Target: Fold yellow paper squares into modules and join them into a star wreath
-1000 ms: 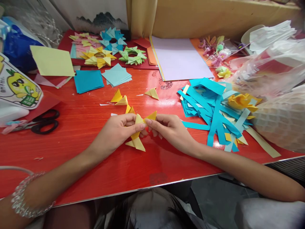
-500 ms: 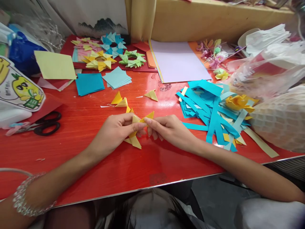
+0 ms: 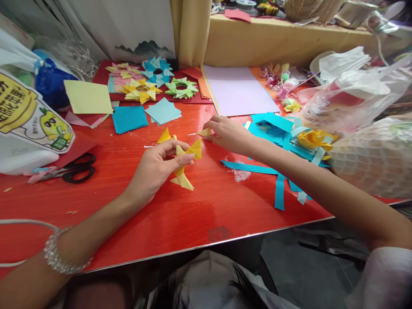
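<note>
My left hand [image 3: 156, 169] pinches a partly built origami ring [image 3: 183, 181] of interlocked folded papers, in pale and deep yellow. Its points stick out past my thumb, and my fingers hide its far part. Farther up the table, my right hand [image 3: 225, 132] has its fingertips closed on a loose pale yellow folded paper piece [image 3: 204, 132]. Just behind my left hand lies a deep yellow folded piece [image 3: 164, 135], with another partly covered by my fingers.
Finished paper rings [image 3: 141, 91] lie at the back, near blue paper squares [image 3: 130, 119] and lilac sheets [image 3: 238, 90]. Scissors [image 3: 79, 168] rest at left. Blue paper strips [image 3: 251, 167] spread under my right forearm. Plastic bags [image 3: 350, 101] stand at right.
My right hand has left the origami ring and moved up the table to the loose pale yellow piece, taking hold of it. My left hand still keeps the ring. The view has shifted slightly.
</note>
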A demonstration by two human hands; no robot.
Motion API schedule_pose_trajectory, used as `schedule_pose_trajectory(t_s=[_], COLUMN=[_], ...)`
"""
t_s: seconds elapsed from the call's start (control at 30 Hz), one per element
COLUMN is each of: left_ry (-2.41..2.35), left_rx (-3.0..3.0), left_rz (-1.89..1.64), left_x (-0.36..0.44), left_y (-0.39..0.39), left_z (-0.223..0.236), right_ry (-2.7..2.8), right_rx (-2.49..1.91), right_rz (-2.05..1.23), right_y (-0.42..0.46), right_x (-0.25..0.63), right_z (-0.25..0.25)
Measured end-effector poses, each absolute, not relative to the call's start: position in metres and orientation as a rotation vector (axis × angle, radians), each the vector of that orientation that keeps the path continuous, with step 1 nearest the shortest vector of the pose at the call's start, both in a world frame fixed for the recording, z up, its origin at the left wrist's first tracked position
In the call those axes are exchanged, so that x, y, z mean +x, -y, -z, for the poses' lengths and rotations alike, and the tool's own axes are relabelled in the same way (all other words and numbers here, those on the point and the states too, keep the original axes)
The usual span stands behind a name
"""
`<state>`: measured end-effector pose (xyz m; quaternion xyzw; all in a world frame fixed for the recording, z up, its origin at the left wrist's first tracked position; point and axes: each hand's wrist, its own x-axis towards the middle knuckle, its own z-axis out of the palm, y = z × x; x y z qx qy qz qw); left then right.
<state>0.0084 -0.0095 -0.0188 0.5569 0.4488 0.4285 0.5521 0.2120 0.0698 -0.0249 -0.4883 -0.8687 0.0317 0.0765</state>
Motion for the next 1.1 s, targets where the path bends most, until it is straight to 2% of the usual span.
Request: schedule_pose_trajectory(t_s=[0.1, 0.3, 0.47, 0.93, 1.1], left_ry=[-1.016, -0.999, -1.042, -1.183, -1.223], left_rx=[1.282, 1.296, 1.375, 1.984, 2.039], left_rz=[-0.995, -0.966, -0.929, -1.032, -1.049], left_x=[0.009, 0.011, 0.01, 0.009, 0.01], left_y=[0.011, 0.011, 0.012, 0.032, 0.034], left_z=[0.018, 0.018, 0.02, 0.009, 0.007], right_ry=[2.502, 1.678, 1.446, 1.764, 1.847], right_rx=[-1.429, -1.033, -0.888, -0.775, -0.826], right_rz=[-0.186, -1.107, -1.447, -0.923, -0.723], right_y=[-0.067, -0.031, -0.004, 0.03, 0.033], right_x=[0.212, 0.211, 0.203, 0.201, 0.201], right_z=[0.026, 0.006, 0.012, 0.002, 0.003])
